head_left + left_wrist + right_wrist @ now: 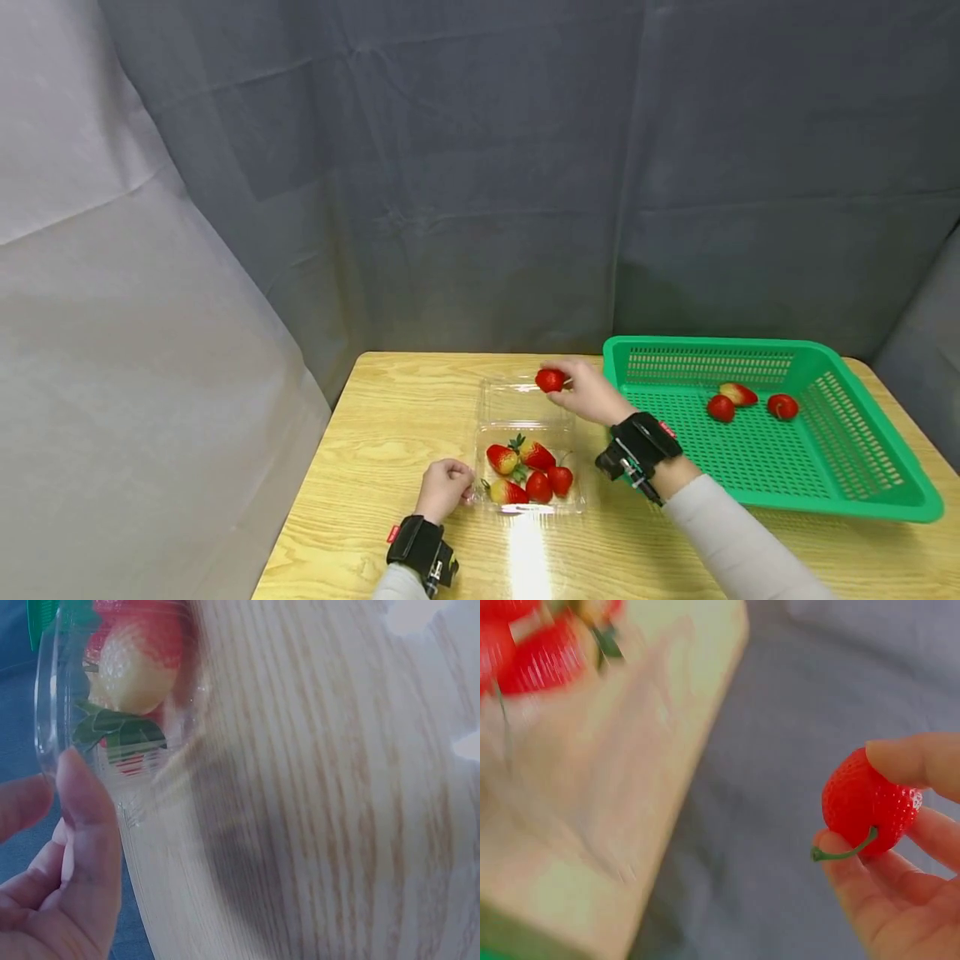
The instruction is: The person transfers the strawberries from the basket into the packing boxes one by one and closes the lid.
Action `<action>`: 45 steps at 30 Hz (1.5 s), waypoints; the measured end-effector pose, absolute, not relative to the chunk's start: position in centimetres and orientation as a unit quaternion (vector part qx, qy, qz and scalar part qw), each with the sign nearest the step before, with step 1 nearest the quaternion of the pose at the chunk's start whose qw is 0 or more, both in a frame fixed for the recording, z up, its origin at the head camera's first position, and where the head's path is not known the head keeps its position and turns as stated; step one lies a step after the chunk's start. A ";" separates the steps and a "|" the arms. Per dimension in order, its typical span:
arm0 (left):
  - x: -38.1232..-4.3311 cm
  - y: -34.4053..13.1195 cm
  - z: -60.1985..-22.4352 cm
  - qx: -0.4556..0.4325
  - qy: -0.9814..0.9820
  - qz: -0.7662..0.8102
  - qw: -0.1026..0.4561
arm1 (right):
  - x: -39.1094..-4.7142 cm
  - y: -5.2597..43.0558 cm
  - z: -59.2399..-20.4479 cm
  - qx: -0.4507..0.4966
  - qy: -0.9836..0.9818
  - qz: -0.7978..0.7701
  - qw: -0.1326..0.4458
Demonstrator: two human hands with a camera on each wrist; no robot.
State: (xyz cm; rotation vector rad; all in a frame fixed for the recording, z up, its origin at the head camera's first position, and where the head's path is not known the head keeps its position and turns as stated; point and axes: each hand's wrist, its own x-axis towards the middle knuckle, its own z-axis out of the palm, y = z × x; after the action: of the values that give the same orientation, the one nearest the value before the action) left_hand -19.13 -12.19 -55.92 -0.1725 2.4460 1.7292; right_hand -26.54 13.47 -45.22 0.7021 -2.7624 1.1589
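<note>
A red strawberry with a short green stem (866, 802) is held between the thumb and fingers of my right hand (592, 396), up over the raised lid half of a clear plastic clamshell box (480, 442). In the box's lower half lie several strawberries (537, 456), some red, some partly pale yellow, with green leaves showing. My left hand (444, 487) is at the box's left side. In the left wrist view its thumb (86, 817) and forefinger pinch the clear rim, close by a pale-tipped strawberry (142, 664).
To the right stands a large green plastic basket (810, 475) with slotted walls; a red strawberry (721, 408), a yellow-and-red one (738, 394) and another red one (783, 407) lie in it. Grey cloth (480, 208) hangs behind the wooden table (375, 433).
</note>
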 end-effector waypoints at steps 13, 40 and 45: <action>-19.1 -12.1 -56.1 -0.049 0.809 0.582 0.068 | -23.2 5.2 -53.3 0.306 -0.884 0.336 -0.110; -18.9 -11.9 -56.0 -0.055 0.810 0.579 0.071 | -23.3 9.1 -46.5 0.296 -0.889 0.346 -0.055; -18.9 -12.1 -55.9 -0.055 0.813 0.575 0.067 | -25.5 16.6 -42.4 0.213 -0.904 0.368 0.037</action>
State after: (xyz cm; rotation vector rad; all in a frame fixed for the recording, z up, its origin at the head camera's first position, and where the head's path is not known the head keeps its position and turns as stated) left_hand -18.89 -12.11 -55.88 -0.1672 2.4507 1.7339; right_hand -25.54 16.59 -42.39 0.6542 -2.7754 1.1294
